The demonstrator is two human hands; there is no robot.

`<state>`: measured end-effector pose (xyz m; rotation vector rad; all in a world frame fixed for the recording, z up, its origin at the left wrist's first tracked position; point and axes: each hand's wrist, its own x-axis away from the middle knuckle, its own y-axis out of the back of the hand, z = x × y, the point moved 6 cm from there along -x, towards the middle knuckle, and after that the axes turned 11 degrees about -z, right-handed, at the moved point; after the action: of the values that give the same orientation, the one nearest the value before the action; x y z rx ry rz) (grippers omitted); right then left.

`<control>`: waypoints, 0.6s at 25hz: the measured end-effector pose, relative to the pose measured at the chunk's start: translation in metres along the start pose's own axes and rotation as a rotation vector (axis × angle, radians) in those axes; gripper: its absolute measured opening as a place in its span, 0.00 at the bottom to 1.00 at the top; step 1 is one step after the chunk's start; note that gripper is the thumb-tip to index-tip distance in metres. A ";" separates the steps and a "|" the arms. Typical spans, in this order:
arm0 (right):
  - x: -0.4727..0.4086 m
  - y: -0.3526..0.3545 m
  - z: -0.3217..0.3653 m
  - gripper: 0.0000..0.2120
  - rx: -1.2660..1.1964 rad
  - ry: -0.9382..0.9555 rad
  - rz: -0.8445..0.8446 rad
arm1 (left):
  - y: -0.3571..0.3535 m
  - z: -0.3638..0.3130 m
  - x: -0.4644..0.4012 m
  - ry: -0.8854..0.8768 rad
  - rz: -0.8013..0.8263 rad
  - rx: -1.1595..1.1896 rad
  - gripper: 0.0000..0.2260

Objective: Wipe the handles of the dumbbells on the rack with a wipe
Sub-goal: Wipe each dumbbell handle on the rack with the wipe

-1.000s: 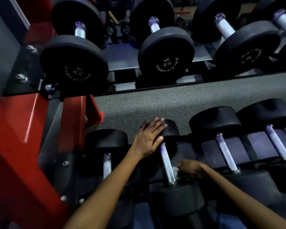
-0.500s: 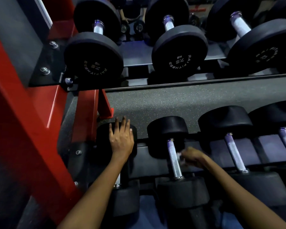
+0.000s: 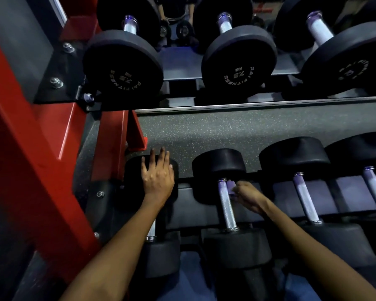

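Mid-wipe: right hand [image 3: 246, 195] pinches wipe [image 3: 231, 186] against second dumbbell's handle [image 3: 225, 203]; left hand [image 3: 157, 174] flat, fingers straight, on leftmost dumbbell head [image 3: 131, 170]. Next: stroke toward near end.

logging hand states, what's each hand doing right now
Left hand: open, fingers resting flat on the far-left dumbbell.
Right hand: closed on the wipe against the second dumbbell's handle.

a pale crumpled wipe [image 3: 232, 187] presses against the knurled handle [image 3: 226, 203] of a black dumbbell [image 3: 237, 246].
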<state>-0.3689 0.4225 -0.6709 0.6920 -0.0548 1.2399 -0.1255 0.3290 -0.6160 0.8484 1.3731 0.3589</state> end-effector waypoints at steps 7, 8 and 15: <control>0.017 0.025 0.021 0.05 0.409 0.299 -0.281 | -0.002 0.001 -0.001 0.015 -0.050 0.041 0.20; 0.021 0.026 0.034 0.05 0.321 0.396 -0.406 | -0.001 0.001 0.000 0.013 -0.045 0.045 0.21; 0.040 0.009 -0.005 0.06 0.602 0.322 -0.025 | -0.002 0.000 -0.001 0.036 -0.048 0.056 0.20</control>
<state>-0.3647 0.4602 -0.6549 0.9925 0.6133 1.3372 -0.1261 0.3276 -0.6168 0.8566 1.4400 0.3013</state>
